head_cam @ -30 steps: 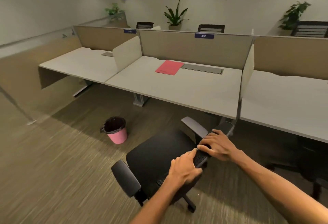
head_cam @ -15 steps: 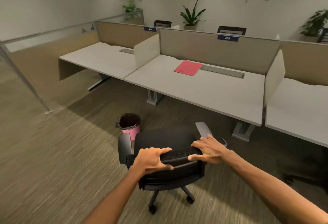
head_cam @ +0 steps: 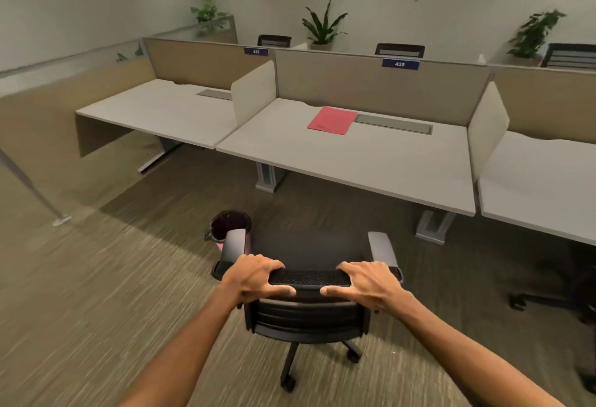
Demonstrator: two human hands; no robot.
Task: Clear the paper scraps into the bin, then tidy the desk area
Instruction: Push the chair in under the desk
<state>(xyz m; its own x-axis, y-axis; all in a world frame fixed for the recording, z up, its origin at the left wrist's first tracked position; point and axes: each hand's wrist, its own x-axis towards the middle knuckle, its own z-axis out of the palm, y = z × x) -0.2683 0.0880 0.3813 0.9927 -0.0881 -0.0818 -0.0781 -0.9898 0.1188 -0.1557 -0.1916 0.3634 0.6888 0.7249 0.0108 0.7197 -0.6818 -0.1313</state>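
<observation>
Head view: both hands grip the top edge of the chair (head_cam: 309,277) backrest, left hand (head_cam: 254,279) and right hand (head_cam: 367,282) with fingers curled over it. The tabletop (head_cam: 354,164) carries only a red folder (head_cam: 332,120) at its far side, so the clearing looks done. The bin (head_cam: 230,224) stands on the floor, just far-left of the chair. What seems left is tucking the chair under the tabletop.

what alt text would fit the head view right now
A person's left hand and right hand grip the top of a black office chair, which faces a desk bearing a red folder. A pink bin with a dark liner stands on the carpet beyond the chair's left armrest.
</observation>
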